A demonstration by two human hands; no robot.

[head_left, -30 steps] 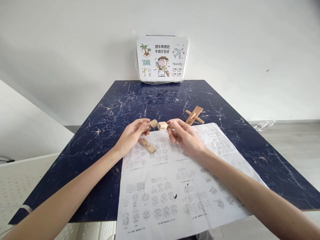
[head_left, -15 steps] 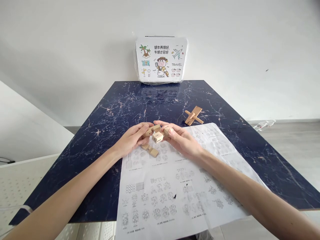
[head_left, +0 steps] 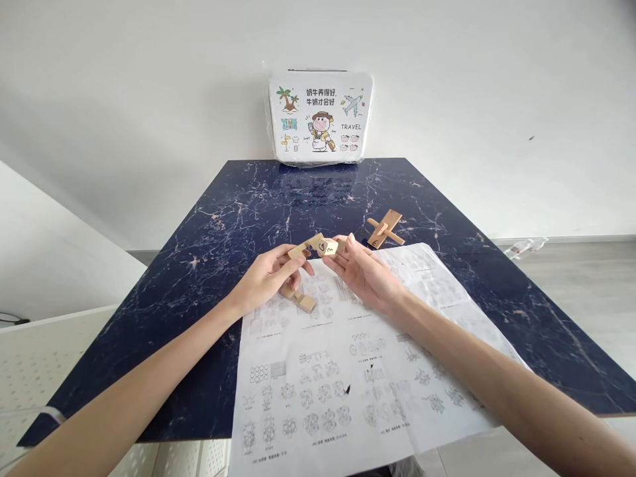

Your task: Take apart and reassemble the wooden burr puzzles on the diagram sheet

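Above the printed sheet, my left hand (head_left: 265,278) pinches a pale notched wooden puzzle piece (head_left: 299,250) between thumb and fingers. My right hand (head_left: 370,277) grips another wooden puzzle piece (head_left: 326,248), whose end facing me carries dark handwritten marks. The two pieces meet or overlap at their near ends; whether they interlock I cannot tell. Below my left fingers a third notched wooden piece (head_left: 305,303) lies on the sheet, its far end partly covered by the hand. Beyond my right hand, wooden pieces crossed together (head_left: 385,230) rest on the table.
The printed instruction sheet (head_left: 293,358), covered in small line diagrams, spreads over the front of the dark blue marbled table (head_left: 199,245) and hangs past its edge. A white cartoon-printed case (head_left: 320,119) in clear plastic stands against the wall. A clear plastic wrapper (head_left: 525,248) lies at the far right.
Both held pieces have been raised slightly and turned, so the marked end now faces more to the right. My right fingers have opened out somewhat. The lying piece and crossed pieces stay put.
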